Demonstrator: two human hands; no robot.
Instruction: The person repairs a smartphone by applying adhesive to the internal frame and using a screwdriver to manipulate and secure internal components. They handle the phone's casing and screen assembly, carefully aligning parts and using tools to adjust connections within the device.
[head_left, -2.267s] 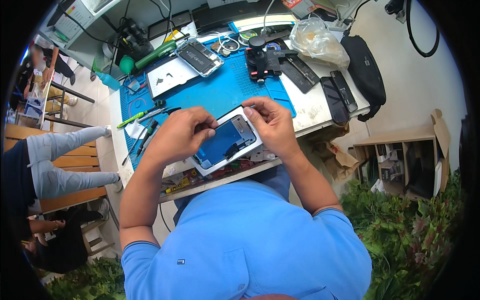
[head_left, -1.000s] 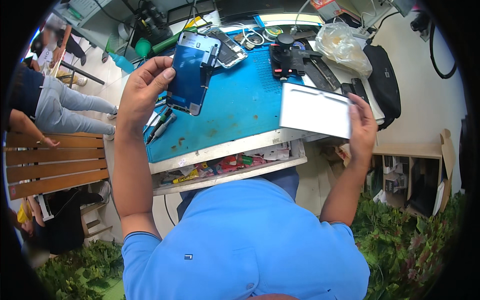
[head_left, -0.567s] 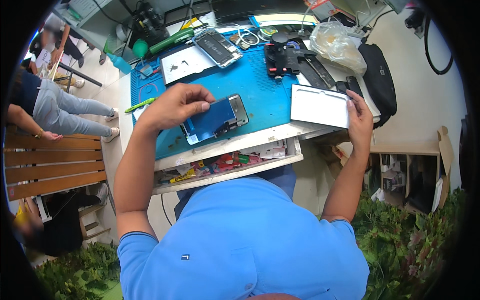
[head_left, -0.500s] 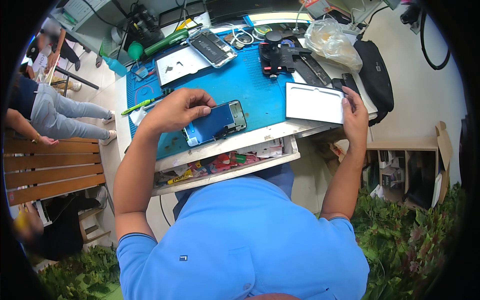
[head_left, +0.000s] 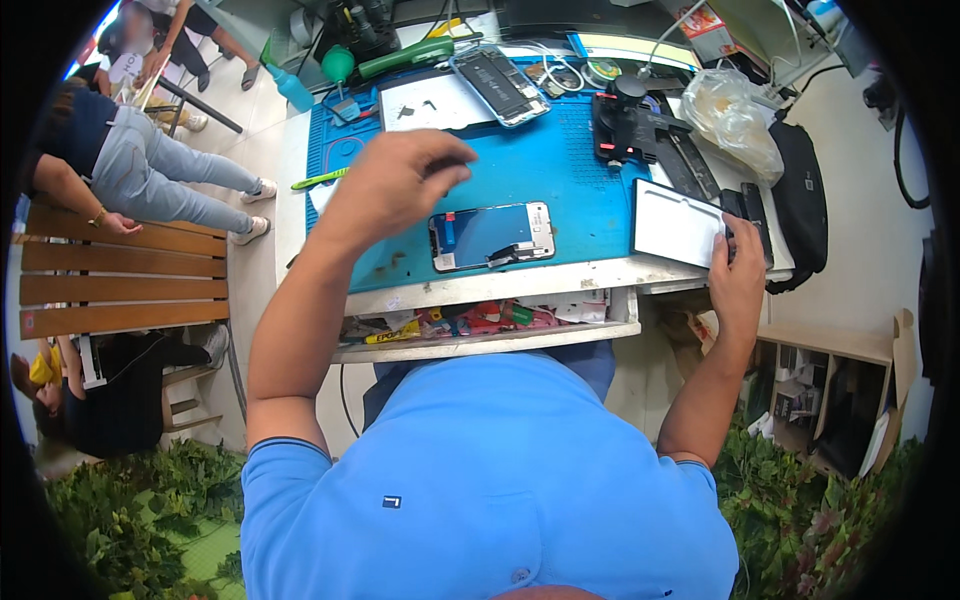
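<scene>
A phone screen assembly (head_left: 500,232) lies flat on the blue work mat (head_left: 540,165), its back side with a dark blue sheet facing up. Above and to the left of it hovers my left hand (head_left: 400,185), slightly blurred, with thumb and bent fingers apart and nothing visible between them. My right hand (head_left: 738,262) grips the right end of a shallow white box (head_left: 675,222) with dark edges, which rests at the mat's right side. At the back of the mat, an opened phone (head_left: 498,85) showing its battery leans on a white tray (head_left: 430,105) holding small dark parts.
A black clamp holder (head_left: 622,125) stands beside a clear plastic bag (head_left: 735,120) and a black pouch (head_left: 798,205). A green pen-like tool (head_left: 320,180) lies at the left. Below the table edge an open drawer (head_left: 490,345) holds mixed items. Other people are at the left.
My left hand has lifted off the phone screen assembly, which now lies flatter and straighter on the mat. My right hand still holds the white box. The whole view has shifted.
</scene>
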